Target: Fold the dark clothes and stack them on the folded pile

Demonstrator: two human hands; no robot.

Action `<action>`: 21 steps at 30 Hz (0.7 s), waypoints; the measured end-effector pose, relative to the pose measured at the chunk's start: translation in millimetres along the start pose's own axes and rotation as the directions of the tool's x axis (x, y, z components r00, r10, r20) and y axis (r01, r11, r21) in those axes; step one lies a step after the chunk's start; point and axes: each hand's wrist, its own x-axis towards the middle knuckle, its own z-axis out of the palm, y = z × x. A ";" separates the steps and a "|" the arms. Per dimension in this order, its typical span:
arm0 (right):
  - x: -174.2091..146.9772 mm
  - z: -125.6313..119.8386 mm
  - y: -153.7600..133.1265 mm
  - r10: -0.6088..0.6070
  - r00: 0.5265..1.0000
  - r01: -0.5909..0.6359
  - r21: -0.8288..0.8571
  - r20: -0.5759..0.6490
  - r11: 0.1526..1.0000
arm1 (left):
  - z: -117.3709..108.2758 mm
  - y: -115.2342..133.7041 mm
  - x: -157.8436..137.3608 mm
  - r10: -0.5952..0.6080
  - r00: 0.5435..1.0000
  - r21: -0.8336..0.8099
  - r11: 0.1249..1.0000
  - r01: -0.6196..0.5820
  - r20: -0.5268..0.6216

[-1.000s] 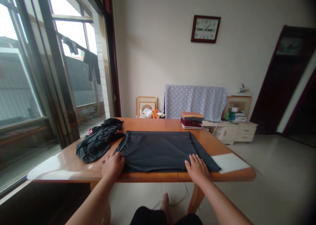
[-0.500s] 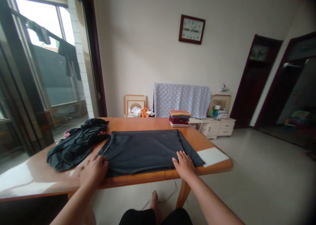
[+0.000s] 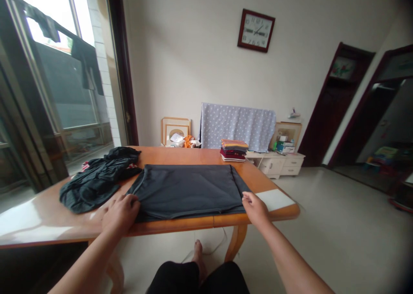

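A dark grey garment (image 3: 190,188) lies folded in a wide, flat shape on the wooden table in front of me, its near edge along the table's front. My left hand (image 3: 120,212) rests at its near left corner, fingers curled in on the cloth edge. At the right side, my right hand (image 3: 255,207) is closed in a pinch on the garment's right edge, the fingertips partly hidden by the hand itself.
A crumpled dark clothes pile (image 3: 100,180) lies on the left of the table (image 3: 174,154). A folded stack of clothes (image 3: 234,151) stands at the far edge. A white sheet (image 3: 274,199) lies at the right corner. Beyond is a low white cabinet (image 3: 274,165).
My right hand has moved to the right, from lying flat on the cloth to pinching its right edge. The garment's right flap is drawn in somewhat. My left hand stays at the left corner.
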 end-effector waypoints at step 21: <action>5.4 -10.2 20.2 -0.257 0.879 0.391 -0.299 0.403 0.870 | -42.8 -6.8 -22.7 0.376 0.900 -0.115 0.926 -0.358 0.222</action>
